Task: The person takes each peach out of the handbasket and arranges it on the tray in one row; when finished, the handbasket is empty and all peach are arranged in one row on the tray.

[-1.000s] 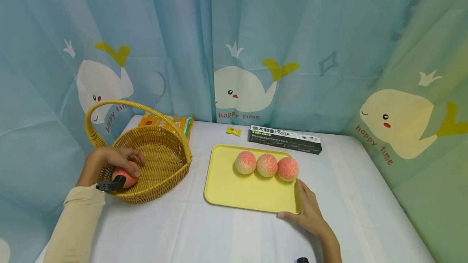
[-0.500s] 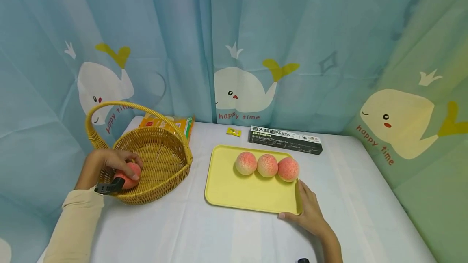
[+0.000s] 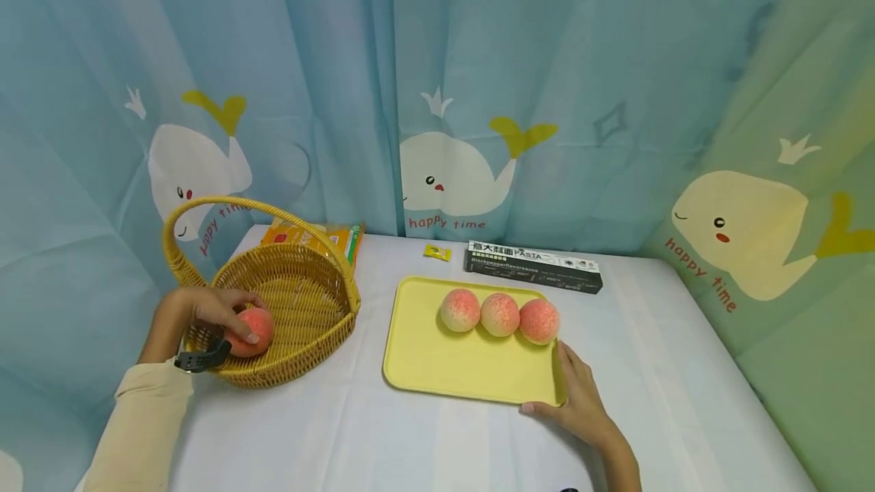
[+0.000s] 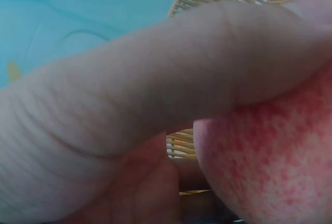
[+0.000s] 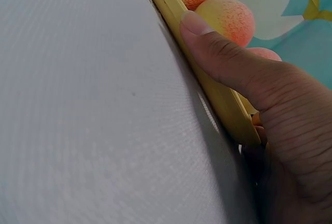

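My left hand [image 3: 213, 308] reaches into a yellow wicker basket [image 3: 301, 302] on the left and holds a pink peach [image 3: 260, 325] at its near left side. In the left wrist view the thumb lies across the top of that peach [image 4: 275, 156], with basket weave behind. Three more peaches stand in a row at the far right of a yellow tray [image 3: 444, 370]: one left [image 3: 460, 310], one middle [image 3: 500, 315], one right [image 3: 539, 322]. My right hand [image 3: 581, 408] grips the tray's near right corner, its thumb along the front edge in the right wrist view.
Behind the tray lies a black and white pasta box [image 3: 533, 267], with a small yellow wrapped packet [image 3: 437, 252] to its left. An orange bag [image 3: 345, 238] lies behind the basket, whose tall handle [image 3: 263, 207] arches over it. Blue curtains [image 3: 328, 97] surround the white table.
My left hand and the peach in it have shifted slightly right inside the basket. The view has tilted up a little. My right hand stays at the tray corner.
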A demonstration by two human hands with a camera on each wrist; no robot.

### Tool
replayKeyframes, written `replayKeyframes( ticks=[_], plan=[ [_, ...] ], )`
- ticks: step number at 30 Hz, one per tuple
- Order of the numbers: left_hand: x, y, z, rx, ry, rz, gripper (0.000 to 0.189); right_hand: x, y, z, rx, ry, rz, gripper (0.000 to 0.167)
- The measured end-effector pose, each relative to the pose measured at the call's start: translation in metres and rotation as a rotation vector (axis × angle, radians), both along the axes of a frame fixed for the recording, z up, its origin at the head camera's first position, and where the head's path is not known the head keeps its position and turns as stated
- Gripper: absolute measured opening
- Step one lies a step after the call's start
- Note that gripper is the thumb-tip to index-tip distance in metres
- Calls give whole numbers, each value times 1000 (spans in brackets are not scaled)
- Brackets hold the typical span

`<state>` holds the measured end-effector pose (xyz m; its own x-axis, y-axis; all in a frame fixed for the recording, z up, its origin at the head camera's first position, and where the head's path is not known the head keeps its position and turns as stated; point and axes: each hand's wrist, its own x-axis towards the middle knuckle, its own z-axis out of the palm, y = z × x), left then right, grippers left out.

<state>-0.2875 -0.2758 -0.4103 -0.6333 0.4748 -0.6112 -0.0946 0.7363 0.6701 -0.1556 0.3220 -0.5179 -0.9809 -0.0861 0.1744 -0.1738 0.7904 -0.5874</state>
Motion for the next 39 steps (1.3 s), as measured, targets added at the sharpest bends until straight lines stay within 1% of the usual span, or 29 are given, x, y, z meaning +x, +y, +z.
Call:
replayKeyframes(
  ticks=[4, 7, 11, 18, 22, 27, 30, 33, 37, 39],
  plan=[
    [1, -1, -5, 7, 41, -10, 59, 1, 1, -1, 6, 17, 10, 127],
    [2, -2, -7, 6, 50, 4, 59, 1, 1, -2, 3, 40, 21, 126],
    [4, -1, -9, 27, 18, 43, 59, 2, 1, -4, -3, 55, 27, 126],
    [6, -2, -11, 57, -16, 58, 58, 3, 0, -2, 3, 12, 11, 125],
    [7, -2, -11, 91, -26, 71, 60, 4, 0, 0, 4, 0, 8, 125],
    [9, -3, -8, 121, 7, 67, 63, 4, 0, 0, 7, -2, 5, 125],
    [10, -2, -5, 152, 7, 59, 63, 4, -1, 1, 7, -2, 4, 125],
    [10, 0, -1, 170, 37, 41, 64, 3, -1, 1, 2, -6, 1, 125],
    [10, 3, 7, 173, 129, -9, 64, 1, 0, 1, -7, -6, 0, 125],
    [9, 5, 10, 191, 167, -39, 64, 0, 0, 1, -9, -1, 3, 124]
  ],
)
